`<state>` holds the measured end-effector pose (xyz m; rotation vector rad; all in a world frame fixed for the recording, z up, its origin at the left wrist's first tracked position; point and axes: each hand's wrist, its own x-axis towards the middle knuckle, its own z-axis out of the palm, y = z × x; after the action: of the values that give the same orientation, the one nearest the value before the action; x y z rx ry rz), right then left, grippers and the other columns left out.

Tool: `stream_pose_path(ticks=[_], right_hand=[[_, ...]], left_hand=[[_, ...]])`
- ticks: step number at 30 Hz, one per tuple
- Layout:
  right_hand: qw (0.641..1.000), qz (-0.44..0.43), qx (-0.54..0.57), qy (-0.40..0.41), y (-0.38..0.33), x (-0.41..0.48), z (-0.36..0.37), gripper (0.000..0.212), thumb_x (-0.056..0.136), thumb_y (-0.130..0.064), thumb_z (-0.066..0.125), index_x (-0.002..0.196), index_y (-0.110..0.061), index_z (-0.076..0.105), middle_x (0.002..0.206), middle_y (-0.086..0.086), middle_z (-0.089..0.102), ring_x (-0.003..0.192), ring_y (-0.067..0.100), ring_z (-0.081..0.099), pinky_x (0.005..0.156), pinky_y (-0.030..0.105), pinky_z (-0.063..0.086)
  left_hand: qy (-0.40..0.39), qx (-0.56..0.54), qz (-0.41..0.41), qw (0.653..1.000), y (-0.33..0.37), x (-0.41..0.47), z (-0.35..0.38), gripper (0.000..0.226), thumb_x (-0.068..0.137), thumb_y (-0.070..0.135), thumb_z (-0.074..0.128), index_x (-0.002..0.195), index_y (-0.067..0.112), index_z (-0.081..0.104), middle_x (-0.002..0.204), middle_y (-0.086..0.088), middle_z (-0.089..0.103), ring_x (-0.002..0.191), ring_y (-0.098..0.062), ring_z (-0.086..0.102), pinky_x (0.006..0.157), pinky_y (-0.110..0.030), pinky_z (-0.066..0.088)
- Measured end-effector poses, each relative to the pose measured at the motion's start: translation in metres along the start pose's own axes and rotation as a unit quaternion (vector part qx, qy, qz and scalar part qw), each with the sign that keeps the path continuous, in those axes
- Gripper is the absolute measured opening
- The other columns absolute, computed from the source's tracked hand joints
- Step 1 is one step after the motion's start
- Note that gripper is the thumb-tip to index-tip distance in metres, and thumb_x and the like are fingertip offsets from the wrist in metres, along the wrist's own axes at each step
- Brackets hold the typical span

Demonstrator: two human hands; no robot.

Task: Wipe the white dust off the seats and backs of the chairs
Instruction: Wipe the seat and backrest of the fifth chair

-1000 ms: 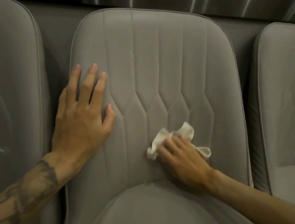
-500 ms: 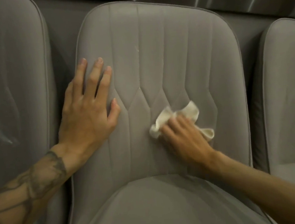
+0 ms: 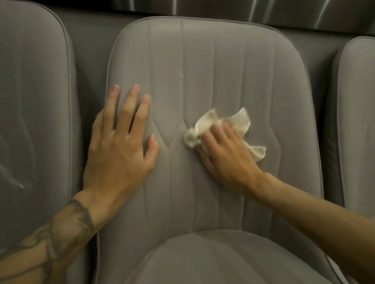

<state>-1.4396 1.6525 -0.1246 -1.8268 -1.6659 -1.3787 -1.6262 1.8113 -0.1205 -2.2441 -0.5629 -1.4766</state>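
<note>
Seat cushion [image 3: 204,265]: grey fabric, middle chair, nearest the camera at the bottom edge; it meets the backrest along a curved seam.
Left forearm [image 3: 60,227]: bare, dark tattoo near the wrist, reaching in from the lower left.
Left hand [image 3: 119,152]: flat on the left side of the middle backrest, fingers straight and spread apart, thumb out to the side, holding nothing.
Right hand [image 3: 224,154]: fingers bent over the bunched cloth, gripping it and pressing it against the backrest.
Cloth [image 3: 240,120]: small, off-white, crumpled; at mid-height of the backrest, just right of centre, its ends sticking out above and to the right of the fingers.
Backrest [image 3: 209,60]: grey, vertical stitched channels, piped edge.
White speck [image 3: 181,75]: on a seam above the cloth, apart from it.
Left chair [image 3: 19,100]: same grey, pale streaks on its back.
Right chair [image 3: 367,114]: same grey, partly cut off by the picture's edge.
Metal panel [image 3: 283,0]: brushed, shiny, behind the row of chairs.
</note>
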Motion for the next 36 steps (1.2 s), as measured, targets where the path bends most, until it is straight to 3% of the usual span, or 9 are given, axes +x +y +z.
stream_pose_path(ticks=[2, 4, 7, 10, 15, 18, 24, 31, 36], right_hand=[[0.994, -0.102, -0.009, -0.05, 0.011, -0.006, -0.008, 0.018, 0.105, -0.025, 0.051, 0.101, -0.009, 0.059, 0.097, 0.015, 0.054, 0.083, 0.032, 0.049, 0.078, 0.048, 0.045], [0.993, -0.109, -0.029, -0.03, 0.033, 0.027, -0.019, 0.016, 0.102, -0.021, 0.055, 0.101, -0.006, 0.06, 0.099, 0.019, 0.056, 0.087, 0.037, 0.054, 0.08, 0.049, 0.045], [0.991, 0.068, -0.048, 0.105, 0.059, 0.111, -0.036, 0.028, 0.101, -0.028, 0.046, 0.109, -0.003, 0.056, 0.112, 0.023, 0.055, 0.096, 0.04, 0.052, 0.084, 0.052, 0.043], [0.974, 0.179, -0.035, 0.134, 0.05, 0.137, -0.031, 0.033, 0.103, -0.032, 0.04, 0.114, -0.004, 0.055, 0.121, 0.022, 0.055, 0.1, 0.039, 0.052, 0.089, 0.053, 0.042], [1.0, -0.008, 0.019, -0.012, -0.01, 0.027, -0.007, 0.024, 0.105, -0.026, 0.048, 0.103, -0.005, 0.06, 0.102, 0.017, 0.055, 0.09, 0.036, 0.051, 0.084, 0.05, 0.043], [0.997, -0.071, -0.004, -0.04, 0.01, 0.038, -0.018, 0.021, 0.103, -0.025, 0.051, 0.099, -0.006, 0.059, 0.1, 0.018, 0.056, 0.087, 0.035, 0.052, 0.08, 0.048, 0.043], [0.975, 0.174, -0.032, 0.134, 0.037, 0.163, -0.031, 0.037, 0.104, -0.034, 0.037, 0.119, -0.005, 0.055, 0.132, 0.022, 0.053, 0.108, 0.039, 0.052, 0.093, 0.05, 0.04], [0.999, -0.038, 0.022, -0.01, -0.018, 0.036, -0.005, 0.025, 0.105, -0.026, 0.048, 0.104, -0.005, 0.062, 0.101, 0.017, 0.056, 0.088, 0.037, 0.052, 0.082, 0.05, 0.043], [0.989, 0.091, -0.025, 0.113, 0.022, 0.118, -0.022, 0.032, 0.105, -0.033, 0.041, 0.107, -0.005, 0.056, 0.115, 0.021, 0.056, 0.096, 0.039, 0.053, 0.084, 0.05, 0.041]], left_hand=[[-0.002, -0.003, -0.001, 1.0, 0.0, 0.0, -0.001, 0.07, 0.098, 0.035, 0.046, 0.162, 0.013, 0.028, 0.172, -0.006, 0.021, 0.16, -0.032, 0.012, 0.119, -0.055, 0.034], [0.001, -0.008, -0.002, 1.0, 0.0, 0.0, -0.002, 0.07, 0.098, 0.034, 0.045, 0.162, 0.013, 0.028, 0.171, -0.006, 0.022, 0.16, -0.032, 0.012, 0.119, -0.055, 0.034], [0.001, -0.01, 0.001, 1.0, 0.0, 0.0, -0.001, 0.069, 0.098, 0.033, 0.045, 0.162, 0.012, 0.029, 0.171, -0.007, 0.023, 0.16, -0.033, 0.014, 0.118, -0.056, 0.035], [0.001, -0.009, 0.002, 1.0, -0.001, 0.0, -0.001, 0.069, 0.099, 0.033, 0.045, 0.162, 0.012, 0.028, 0.171, -0.007, 0.022, 0.16, -0.033, 0.013, 0.118, -0.056, 0.035], [-0.006, -0.009, 0.001, 1.0, 0.0, 0.0, -0.003, 0.069, 0.099, 0.034, 0.044, 0.163, 0.012, 0.027, 0.171, -0.008, 0.021, 0.16, -0.032, 0.011, 0.12, -0.056, 0.034], [-0.012, -0.016, -0.002, 1.0, 0.001, -0.001, -0.004, 0.069, 0.099, 0.034, 0.044, 0.163, 0.012, 0.027, 0.171, -0.008, 0.021, 0.161, -0.032, 0.01, 0.12, -0.056, 0.033], [-0.005, -0.01, -0.001, 1.0, -0.001, -0.001, -0.002, 0.069, 0.099, 0.033, 0.044, 0.163, 0.013, 0.027, 0.172, -0.007, 0.021, 0.161, -0.031, 0.011, 0.12, -0.054, 0.033], [-0.016, -0.011, -0.003, 1.0, 0.001, 0.0, -0.004, 0.069, 0.099, 0.033, 0.046, 0.162, 0.011, 0.029, 0.172, -0.008, 0.021, 0.16, -0.033, 0.012, 0.119, -0.056, 0.034], [-0.011, -0.01, -0.002, 1.0, -0.001, -0.001, -0.003, 0.07, 0.098, 0.034, 0.046, 0.162, 0.013, 0.029, 0.172, -0.007, 0.021, 0.16, -0.032, 0.012, 0.119, -0.056, 0.034]])
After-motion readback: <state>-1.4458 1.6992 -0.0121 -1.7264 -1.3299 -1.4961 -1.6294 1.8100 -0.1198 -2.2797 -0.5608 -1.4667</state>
